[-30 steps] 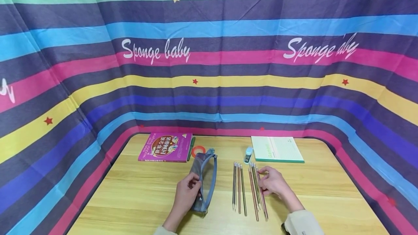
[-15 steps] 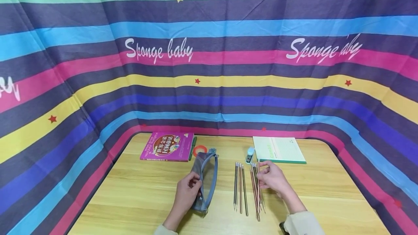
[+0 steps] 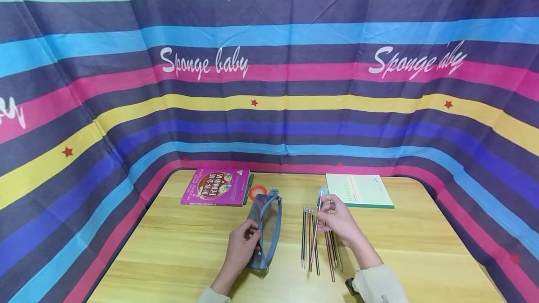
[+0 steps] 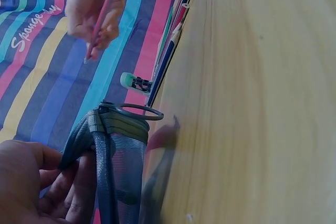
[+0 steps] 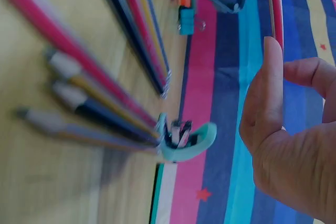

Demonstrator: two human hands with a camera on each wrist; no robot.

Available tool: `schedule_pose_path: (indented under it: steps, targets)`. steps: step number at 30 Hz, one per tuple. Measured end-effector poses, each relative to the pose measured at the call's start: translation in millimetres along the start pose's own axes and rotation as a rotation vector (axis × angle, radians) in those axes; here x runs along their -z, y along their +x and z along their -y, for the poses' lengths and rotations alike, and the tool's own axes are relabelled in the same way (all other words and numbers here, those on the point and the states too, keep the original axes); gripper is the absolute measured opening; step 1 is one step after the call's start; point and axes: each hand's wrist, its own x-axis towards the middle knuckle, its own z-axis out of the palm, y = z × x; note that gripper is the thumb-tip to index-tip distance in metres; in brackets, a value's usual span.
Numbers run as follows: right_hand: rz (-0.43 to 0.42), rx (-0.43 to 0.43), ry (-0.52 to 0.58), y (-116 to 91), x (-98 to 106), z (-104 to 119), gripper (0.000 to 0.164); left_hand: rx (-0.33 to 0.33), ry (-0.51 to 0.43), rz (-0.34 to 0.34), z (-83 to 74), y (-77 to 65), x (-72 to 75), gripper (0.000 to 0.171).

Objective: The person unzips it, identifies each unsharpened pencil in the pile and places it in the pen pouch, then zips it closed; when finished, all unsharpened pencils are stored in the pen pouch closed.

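Observation:
My left hand [image 3: 241,249] pinches one side of a grey-blue mesh pencil case [image 3: 255,216], whose zipped mouth gapes toward the right. The left wrist view shows thumb and fingers on its fabric [image 4: 79,135]. Raised above the table, a red striped pencil [image 3: 315,237] is held between the thumb and fingers of my right hand [image 3: 338,219]. Below it lie two groups of pencils: one on the left [image 3: 304,242], the other [image 3: 332,261] partly under the hand. A small item with a pale blue-green cap [image 5: 207,135] stands behind them, mostly covered by the right hand in the head view.
At the back left lies a purple book [image 3: 216,187], with a dark green strip [image 3: 249,188] along its side. Beside that is a red ring [image 3: 258,191], behind the pencil case. A pale green notebook [image 3: 362,191] lies at the back right. Striped cloth surrounds the table.
My right hand has lifted the red pencil from the right-hand group and carried it left, over the other group. The left hand keeps its hold on the pencil case.

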Motion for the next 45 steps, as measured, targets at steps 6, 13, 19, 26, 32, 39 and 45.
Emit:
schedule_pose_path:
  steps: [6, 13, 19, 26, 32, 39, 45]
  targets:
    - [0.02, 0.01, 0.061, 5.7, -21.1, 3.0, 0.047, 0.006, -0.025, 0.001, -0.2, 1.1, -1.7, 0.005]
    - [0.028, 0.038, 0.14, 8.5, -51.7, 2.1, 0.048, 0.003, -0.036, 0.012, -2.7, -0.4, -4.3, 0.005]
    - [0.019, 0.064, 0.196, 6.9, -72.7, 0.1, 0.049, -0.003, -0.032, 0.021, -3.9, -0.2, -7.9, 0.005]
    - [0.036, 0.103, 0.176, 6.0, -88.7, -9.3, 0.046, 0.01, -0.039, 0.031, -6.1, -0.4, -9.8, 0.005]
    - [0.053, 0.116, 0.12, 3.6, -98.2, -16.9, 0.045, 0.003, -0.042, 0.029, -6.3, -0.3, -11.8, 0.005]
    - [0.052, 0.09, 0.098, 1.6, -103.8, -17.8, 0.045, -0.001, -0.048, 0.022, -2.7, 1.3, -14.1, 0.005]
    - [0.029, 0.064, 0.117, -0.9, -105.5, -16.4, 0.048, -0.012, -0.041, 0.0, -4.0, 0.4, -13.9, 0.004]
